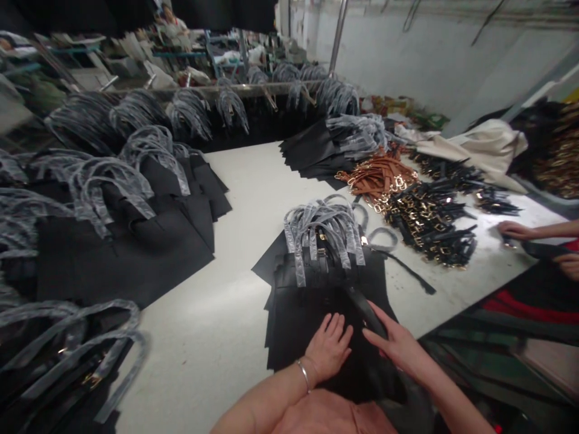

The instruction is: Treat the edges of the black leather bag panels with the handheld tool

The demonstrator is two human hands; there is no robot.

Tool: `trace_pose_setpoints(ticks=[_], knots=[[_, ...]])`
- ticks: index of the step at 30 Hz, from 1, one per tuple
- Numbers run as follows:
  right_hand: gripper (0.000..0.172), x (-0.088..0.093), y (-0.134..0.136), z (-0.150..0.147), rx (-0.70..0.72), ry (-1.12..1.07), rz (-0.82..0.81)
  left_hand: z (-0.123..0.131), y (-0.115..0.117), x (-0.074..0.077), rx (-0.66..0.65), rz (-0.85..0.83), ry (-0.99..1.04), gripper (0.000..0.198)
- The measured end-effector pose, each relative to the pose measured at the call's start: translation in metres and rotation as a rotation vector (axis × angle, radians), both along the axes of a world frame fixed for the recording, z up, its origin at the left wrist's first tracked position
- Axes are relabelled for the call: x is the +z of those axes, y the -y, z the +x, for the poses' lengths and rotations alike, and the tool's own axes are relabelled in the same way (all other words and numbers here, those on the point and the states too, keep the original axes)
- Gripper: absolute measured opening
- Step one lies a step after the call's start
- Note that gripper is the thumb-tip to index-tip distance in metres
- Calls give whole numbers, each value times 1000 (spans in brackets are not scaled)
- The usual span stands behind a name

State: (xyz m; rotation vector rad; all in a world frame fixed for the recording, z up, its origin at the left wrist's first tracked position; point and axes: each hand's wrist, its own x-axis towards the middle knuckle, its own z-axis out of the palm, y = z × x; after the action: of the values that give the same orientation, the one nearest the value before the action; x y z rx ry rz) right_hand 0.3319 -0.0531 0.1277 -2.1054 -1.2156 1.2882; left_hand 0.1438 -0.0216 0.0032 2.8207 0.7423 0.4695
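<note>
My left hand (330, 348) lies flat with fingers stretched out on a black leather bag panel (298, 328), the top of a stack. A bracelet circles the left wrist. My right hand (397, 342) is closed around a black leather strap (362, 303) that runs along the right side of the panel. The strap's lower part drops into shadow near my body. Just beyond my hands, plastic-wrapped handles (319, 220) arch over the stack's far end, with gold buckles among them. A loose narrow black strap (411, 271) trails to the right.
More black panels with wrapped handles (113, 181) cover the left of the white table (190, 337). Brown straps (377, 175) and black straps with gold hardware (427, 220) are heaped at the back right. Another person's hands (518, 231) are at the right edge.
</note>
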Motion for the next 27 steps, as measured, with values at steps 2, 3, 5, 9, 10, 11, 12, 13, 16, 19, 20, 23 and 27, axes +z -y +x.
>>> trace_pose_setpoints(ticks=[2, 3, 5, 9, 10, 11, 12, 13, 16, 19, 20, 23, 27], knots=[[74, 5, 8, -2, 91, 3, -35, 1, 0, -5, -54, -7, 38, 47], [73, 6, 11, -3, 138, 19, -47, 1, 0, -6, -85, -19, 53, 45], [71, 7, 12, -9, 213, 72, -33, 2, -1, -7, -121, -54, 77, 43], [70, 4, -13, -36, 333, 175, 17, 4, -4, -5, -152, -136, 80, 37], [71, 5, -22, -45, 360, 202, 13, 5, -5, -5, -165, -153, 52, 35], [72, 5, -31, -54, 381, 226, 6, 6, -5, -6, -179, -166, 15, 33], [72, 6, -39, -61, 394, 245, 4, 7, -4, -8, -186, -173, -22, 32], [72, 7, -45, -68, 404, 255, 7, 8, -4, -10, -190, -176, -50, 32], [72, 6, -48, -78, 438, 252, 33, 10, -1, -19, -195, -182, -56, 37], [72, 1, -41, -82, 502, 273, 39, 9, 2, -25, -159, -209, -6, 43], [72, 0, -40, -85, 518, 291, 33, 9, 3, -25, -139, -218, 5, 47], [69, -2, -45, -97, 531, 327, 0, 7, 5, -21, -104, -251, -17, 50], [70, 3, -53, -106, 528, 333, -29, 7, 7, -20, -75, -294, -55, 46]])
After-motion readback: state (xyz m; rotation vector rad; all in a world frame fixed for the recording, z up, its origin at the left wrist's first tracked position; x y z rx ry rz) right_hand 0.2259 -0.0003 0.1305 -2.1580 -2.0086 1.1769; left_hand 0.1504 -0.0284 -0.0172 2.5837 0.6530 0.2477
